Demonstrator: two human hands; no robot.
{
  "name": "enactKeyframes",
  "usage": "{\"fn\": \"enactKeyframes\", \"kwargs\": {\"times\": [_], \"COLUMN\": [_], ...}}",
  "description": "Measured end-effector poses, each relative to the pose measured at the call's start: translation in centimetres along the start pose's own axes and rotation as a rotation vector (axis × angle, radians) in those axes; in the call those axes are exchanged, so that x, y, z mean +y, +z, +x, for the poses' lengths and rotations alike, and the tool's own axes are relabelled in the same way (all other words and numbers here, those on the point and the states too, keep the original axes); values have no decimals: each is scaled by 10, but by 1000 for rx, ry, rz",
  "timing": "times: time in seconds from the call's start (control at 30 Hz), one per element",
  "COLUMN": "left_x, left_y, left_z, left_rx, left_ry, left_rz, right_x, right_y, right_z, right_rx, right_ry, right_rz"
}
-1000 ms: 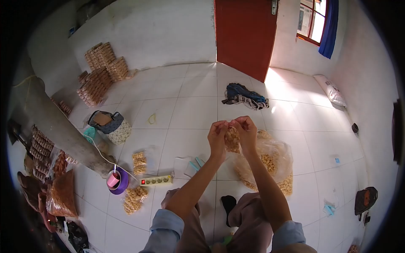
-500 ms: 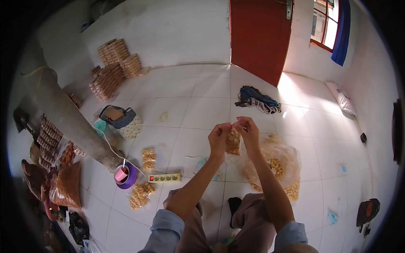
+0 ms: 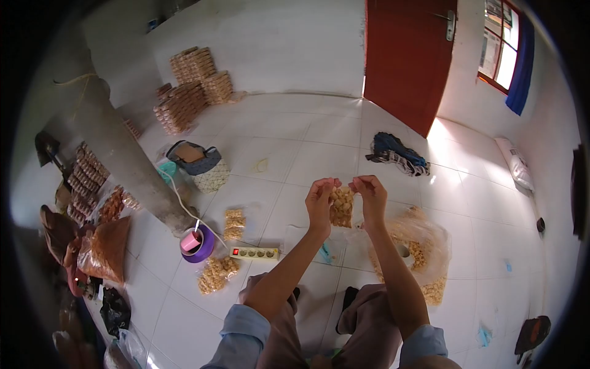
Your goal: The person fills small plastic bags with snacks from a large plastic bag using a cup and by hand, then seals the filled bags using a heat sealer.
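A small clear bag of yellowish snack pieces (image 3: 342, 208) hangs upright between my two raised hands. My left hand (image 3: 321, 200) pinches its top left corner. At the top right, my right hand (image 3: 370, 195) has its fingertips pressed together; the thin plastic between them is hard to make out. Below my right forearm lies a large open plastic bag of loose snacks (image 3: 433, 237), with a pale round cup-like thing inside. Filled small packs (image 3: 234, 225) and a snack bag (image 3: 217, 275) lie on the floor to the left.
A power strip (image 3: 254, 253) lies beside a purple bowl (image 3: 198, 243) with a pink cup. A grey pillar (image 3: 132, 160) leans at the left. Stacked packs (image 3: 181, 106) stand by the back wall. Dark cloth (image 3: 396, 154) lies before the red door (image 3: 409, 61).
The view has swung, moving the room's contents rightward in the picture at the top. My hands have drawn slightly apart at the fingertips, and the small bag now faces me more flatly.
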State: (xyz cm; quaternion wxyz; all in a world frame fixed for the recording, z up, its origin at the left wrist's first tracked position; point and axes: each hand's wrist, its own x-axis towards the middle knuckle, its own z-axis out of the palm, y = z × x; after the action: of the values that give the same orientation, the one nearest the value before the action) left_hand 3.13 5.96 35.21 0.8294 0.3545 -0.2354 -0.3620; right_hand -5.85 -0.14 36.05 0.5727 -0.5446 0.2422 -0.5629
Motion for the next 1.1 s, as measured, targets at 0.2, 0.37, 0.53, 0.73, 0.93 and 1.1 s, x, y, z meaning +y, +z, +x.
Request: {"fn": "enactKeyframes", "kwargs": {"times": [0.2, 0.37, 0.53, 0.73, 0.93, 1.1], "left_x": [29, 51, 74, 99, 117, 108], "left_y": [-26, -49, -87, -125, -151, -170], "left_z": [0, -2, 1, 3, 9, 22], "left_rx": [80, 152, 255, 367, 206, 23], "left_ry": [95, 106, 146, 252, 88, -84], "left_rz": [74, 57, 51, 92, 367, 553], "right_x": [-6, 15, 27, 36, 59, 78], "right_y": [44, 78, 124, 166, 186, 178], "right_z": [-11, -17, -25, -39, -35, -20], "right_rx": [-83, -155, -203, -295, -297, -265], "right_ry": [72, 111, 35, 78, 61, 179], "right_rz": [82, 22, 25, -106, 87, 29]}}
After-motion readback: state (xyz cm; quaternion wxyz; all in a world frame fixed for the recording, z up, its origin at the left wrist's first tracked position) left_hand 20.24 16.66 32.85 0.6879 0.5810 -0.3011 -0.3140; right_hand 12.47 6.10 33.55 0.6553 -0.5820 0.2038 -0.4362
